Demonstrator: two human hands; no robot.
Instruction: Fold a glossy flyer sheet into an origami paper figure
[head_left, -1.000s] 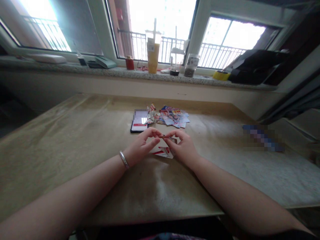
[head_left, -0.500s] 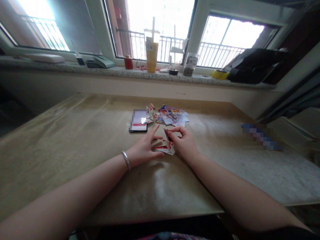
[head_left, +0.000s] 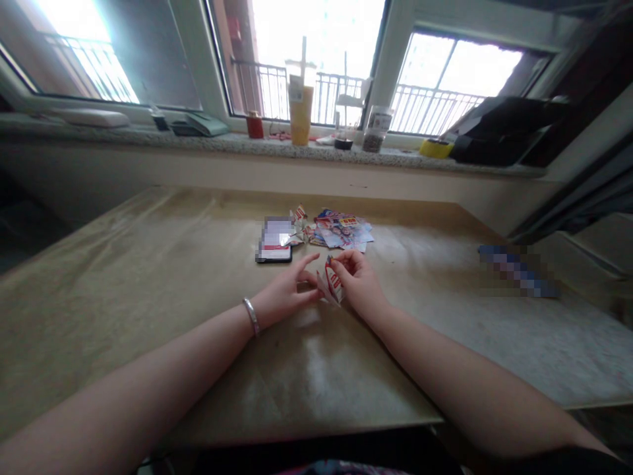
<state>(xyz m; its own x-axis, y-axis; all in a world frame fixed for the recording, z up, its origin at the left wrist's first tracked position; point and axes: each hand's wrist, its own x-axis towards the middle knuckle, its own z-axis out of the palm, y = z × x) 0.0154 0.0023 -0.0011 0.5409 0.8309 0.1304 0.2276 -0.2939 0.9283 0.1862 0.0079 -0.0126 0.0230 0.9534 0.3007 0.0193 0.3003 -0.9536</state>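
Observation:
A small piece of printed paper [head_left: 331, 282], white with red lettering, stands tilted and folded above the table between my hands. My right hand [head_left: 360, 274] pinches its upper right part between thumb and fingers. On the other side, my left hand [head_left: 294, 287] has its index finger stretched out and its thumb apart; the thumb and a middle finger reach the paper's left edge, though how firmly they touch it cannot be made out. Beyond my hands lie a pile of colourful printed sheets [head_left: 346, 234] and some folded paper pieces [head_left: 301, 231].
A phone [head_left: 274, 241], partly blurred out, lies left of the paper pieces. At the far right is a blurred blue flat thing [head_left: 517, 270]. Along the windowsill [head_left: 222, 144] stand a tall cup with yellow contents [head_left: 301, 112], a red jar [head_left: 254, 125] and a black object [head_left: 504, 132].
The paper piece has come up from lying low to a tilted, more upright position in my right hand. My left fingers have drawn in closer to its left edge.

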